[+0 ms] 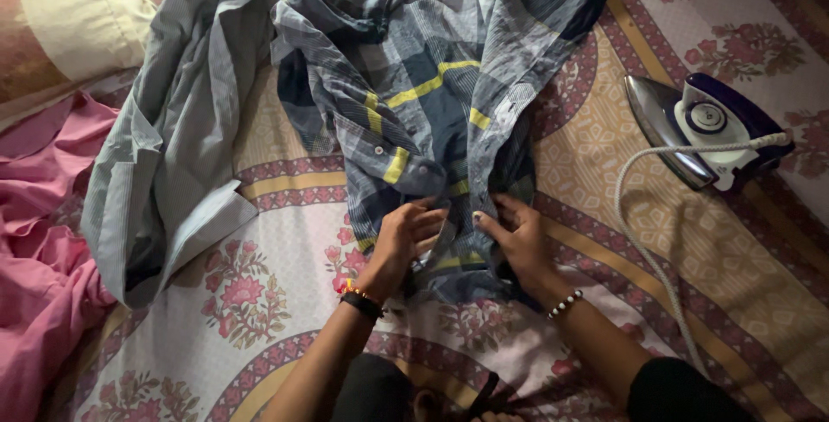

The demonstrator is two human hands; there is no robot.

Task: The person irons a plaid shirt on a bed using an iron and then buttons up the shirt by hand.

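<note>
Nearest to you, both of your hands work at the lower edge of the plaid shirt (pixel 423 120), which lies crumpled on the bed (pixel 285 301) in front of you. Your left hand (pixel 406 236), with a black band and beads at the wrist, has its fingers curled in and pinching a fold of the blue, white and yellow cloth. Your right hand (pixel 516 236), with a pale bead bracelet at the wrist, presses its fingers together on the cloth just beside the left, the fingertips almost touching each other across the fold. You appear to be at the stage of gathering or straightening the shirt's hem or placket. The garment is far from flat: the sleeves and the body bunch up further from you. In my judgement the next move calls for a firm pull outward with both hands, so that the fabric lies smooth on the patterned bedsheet.

To your left, touching the plaid shirt's side, a grey striped shirt (pixel 173 145) lies in a loose heap, and beyond it a pink cloth (pixel 43 249) spills along the left edge. To your right, well apart from your hands, a clothes iron (pixel 704 128) rests on its side on the sheet, its white cord (pixel 648 241) looping back towards you. At the far left corner a cream pillow (pixel 69 16) sits against the grey shirt.
</note>
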